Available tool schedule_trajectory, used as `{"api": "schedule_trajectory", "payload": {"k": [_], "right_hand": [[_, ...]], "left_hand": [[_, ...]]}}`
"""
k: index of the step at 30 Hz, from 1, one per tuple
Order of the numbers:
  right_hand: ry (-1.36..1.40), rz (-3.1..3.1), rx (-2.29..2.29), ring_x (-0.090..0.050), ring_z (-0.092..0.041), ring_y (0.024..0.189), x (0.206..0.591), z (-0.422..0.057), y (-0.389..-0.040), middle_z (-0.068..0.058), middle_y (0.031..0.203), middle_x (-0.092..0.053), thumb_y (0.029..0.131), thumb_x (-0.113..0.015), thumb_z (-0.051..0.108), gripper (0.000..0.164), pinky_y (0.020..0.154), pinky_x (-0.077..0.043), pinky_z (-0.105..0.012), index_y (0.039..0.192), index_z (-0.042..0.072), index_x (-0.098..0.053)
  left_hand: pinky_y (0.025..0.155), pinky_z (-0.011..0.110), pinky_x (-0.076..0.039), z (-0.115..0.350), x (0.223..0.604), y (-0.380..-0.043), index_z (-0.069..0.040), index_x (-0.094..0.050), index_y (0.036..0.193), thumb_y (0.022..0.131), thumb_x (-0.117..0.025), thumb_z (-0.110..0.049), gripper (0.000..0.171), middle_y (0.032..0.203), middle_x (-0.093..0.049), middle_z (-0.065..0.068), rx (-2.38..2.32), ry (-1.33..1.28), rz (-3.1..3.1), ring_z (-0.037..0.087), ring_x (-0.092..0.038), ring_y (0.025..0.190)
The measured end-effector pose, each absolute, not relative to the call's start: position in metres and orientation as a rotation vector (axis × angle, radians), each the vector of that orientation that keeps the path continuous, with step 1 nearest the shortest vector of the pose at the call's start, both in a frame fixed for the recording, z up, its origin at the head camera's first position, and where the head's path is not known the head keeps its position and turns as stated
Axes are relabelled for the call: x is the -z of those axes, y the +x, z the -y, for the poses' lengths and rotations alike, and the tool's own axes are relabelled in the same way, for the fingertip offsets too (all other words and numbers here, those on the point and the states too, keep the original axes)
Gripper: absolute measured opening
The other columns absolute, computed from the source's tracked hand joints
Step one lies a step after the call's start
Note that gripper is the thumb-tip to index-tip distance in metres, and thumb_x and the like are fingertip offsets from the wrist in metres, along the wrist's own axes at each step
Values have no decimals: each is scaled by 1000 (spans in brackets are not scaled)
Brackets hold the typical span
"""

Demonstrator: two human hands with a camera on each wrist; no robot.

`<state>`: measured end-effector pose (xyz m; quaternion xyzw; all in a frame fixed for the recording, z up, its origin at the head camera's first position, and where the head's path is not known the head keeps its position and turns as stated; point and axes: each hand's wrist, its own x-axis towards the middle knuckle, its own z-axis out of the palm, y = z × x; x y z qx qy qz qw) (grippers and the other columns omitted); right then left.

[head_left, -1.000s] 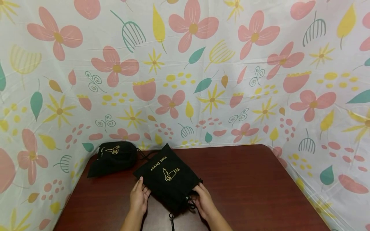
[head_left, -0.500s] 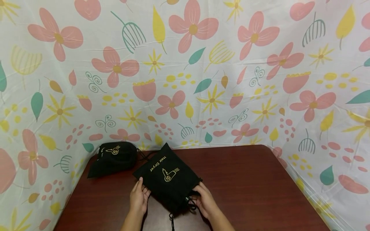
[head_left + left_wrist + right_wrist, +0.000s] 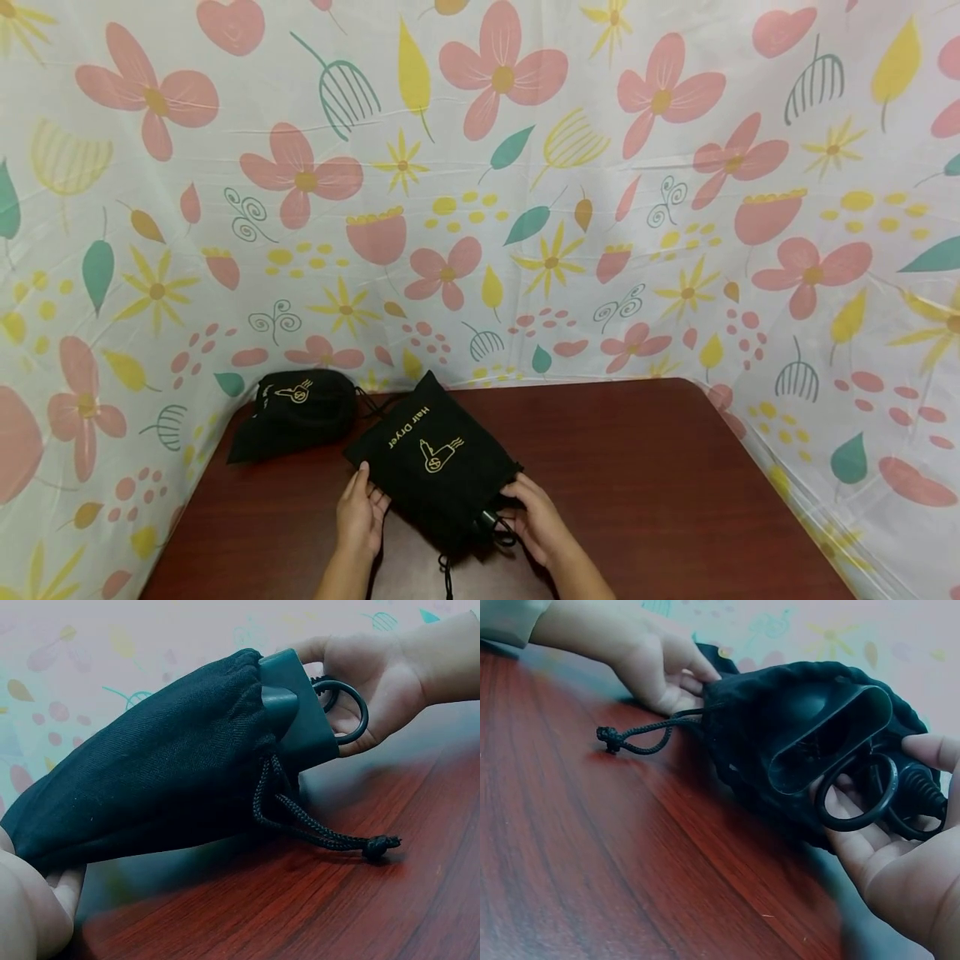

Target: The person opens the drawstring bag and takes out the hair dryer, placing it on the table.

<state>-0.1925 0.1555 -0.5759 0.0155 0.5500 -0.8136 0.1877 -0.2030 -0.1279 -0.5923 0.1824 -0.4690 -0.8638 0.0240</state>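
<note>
A black drawstring bag printed "Hair Dryer" in gold lies slanted over the table. My left hand holds its closed end, thumb on top and fingers underneath. At the bag's mouth is my right hand, gripping a black hair dryer with thumb above and fingers below. The dryer's flat, wide nozzle pokes out of the opening with a looped cord beside it; the rest is hidden inside the bag. A knotted drawstring dangles from the mouth.
A second black bag with the same gold print sits bulging at the table's back left, its cord trailing toward the first bag. The dark red wooden table meets a flower-printed cloth at the back and sides.
More of the black nozzle shows at the bag's mouth, and my right hand has shifted slightly right and down. My left hand stays on the closed end.
</note>
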Motion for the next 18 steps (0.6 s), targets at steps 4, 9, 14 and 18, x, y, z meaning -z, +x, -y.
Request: {"api": "schedule_trajectory", "payload": {"k": [4, 9, 14, 18], "right_hand": [[53, -1569, 2276, -70, -19, 91, 575, -158, -193, -3, 126, -64, 96, -51, 13, 68, 78, -58, -34, 156, -5, -24], [38, -1615, 2258, -68, -18, 87, 575, -163, -194, -7, 132, -59, 96, -51, 15, 73, 75, -57, -32, 158, -4, -18], [12, -1619, 2244, -68, -20, 88, 573, -166, -195, -4, 125, -61, 97, -51, 15, 69, 75, -57, -33, 157, -3, -23], [-14, -1627, 2229, -68, -21, 88, 573, -169, -197, -1, 118, -64, 98, -51, 15, 58, 75, -57, -34, 152, 0, -36]], "left_hand": [[86, 22, -56, 127, 591, -203, -3, -36, 150, 107, -45, -43, 60, 103, -70, -12, 2670, 571, 1430, 3, -69, 98], [86, 22, -56, 125, 590, -202, -8, -47, 141, 107, -45, -42, 48, 102, -70, -12, 2647, 579, 1378, 3, -68, 98], [85, 22, -56, 124, 589, -201, -13, -55, 132, 107, -46, -40, 39, 101, -71, -11, 2635, 588, 1338, 3, -69, 98], [84, 22, -56, 123, 589, -201, -17, -61, 125, 107, -45, -39, 32, 99, -71, -10, 2627, 602, 1317, 4, -69, 96]]}}
